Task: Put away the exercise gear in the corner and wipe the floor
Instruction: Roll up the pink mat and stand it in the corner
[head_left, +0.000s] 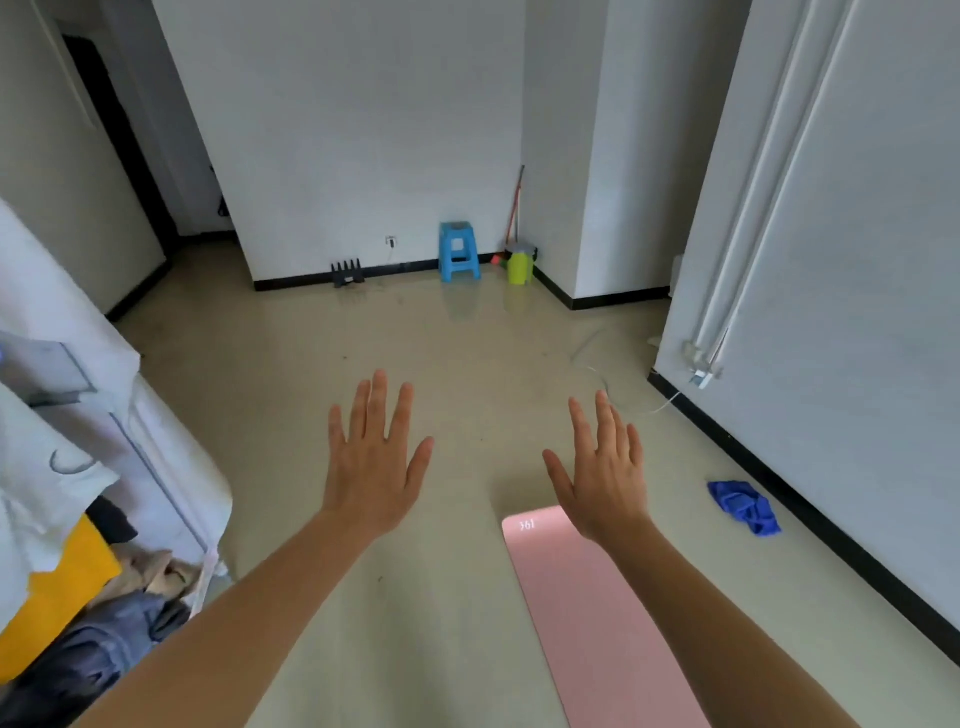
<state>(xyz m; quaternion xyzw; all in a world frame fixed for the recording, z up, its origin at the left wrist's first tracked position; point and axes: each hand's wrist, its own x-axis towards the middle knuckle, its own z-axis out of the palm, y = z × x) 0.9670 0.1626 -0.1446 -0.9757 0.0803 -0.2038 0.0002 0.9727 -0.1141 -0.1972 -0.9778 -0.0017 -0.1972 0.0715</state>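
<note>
The left hand (374, 467) is held out flat over the glossy floor (291, 374), fingers spread, nothing gripped. Below the right hand (605, 478), equally splayed and empty, a pink mat (582, 623) is seen unrolled, its rounded end just under the wrist. Soft and matte, it is probably best rolled tightly from that end, both palms kept level so the edges line up. Right of that hand, a crumpled blue cloth (745, 506) is seen by the wall, likely wanted for wiping afterwards.
</note>
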